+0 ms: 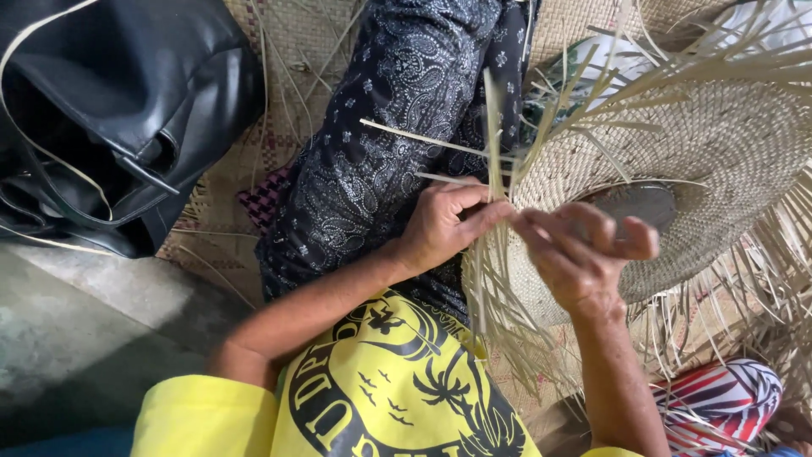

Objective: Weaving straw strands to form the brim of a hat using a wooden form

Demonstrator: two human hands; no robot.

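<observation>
Work piece: round woven straw mat (719, 161), lying across the lap and the floor mat, right of centre in view.
Woven portion: broad disc of tight, even plaiting, complete from the centre out to the rim on the visible side.
Unwoven portion: long loose straw strips (507, 279) fanning from the near and right edges; rim not closed there; judged well advanced but unfinished.
Weight: flat dark stone-like object (636, 203) resting on the woven disc near its middle.
Left hand (444, 222): fingers pressed together, pinching strips at the near edge of the disc.
Right hand (579, 250): fingers curled, thumb against fingertips, gripping strips just beside the left hand; exact strand hidden.
Upright strips: several standing tilted above the hands, not yet folded in.
Clothing: dark patterned trousers (397, 127) over a leg stretched away from the camera; yellow printed shirt (381, 398) at bottom of view.
Surface: woven floor mat (279, 144) with a faded coloured pattern, scattered with stray strips; bare grey concrete (93, 330) at lower left.
Surroundings: black leather-look bag (110, 110) at upper left, touching the floor mat; red, white and blue striped cloth (727, 393) at lower right.
Lighting: dim, indoor; walls not in view.
</observation>
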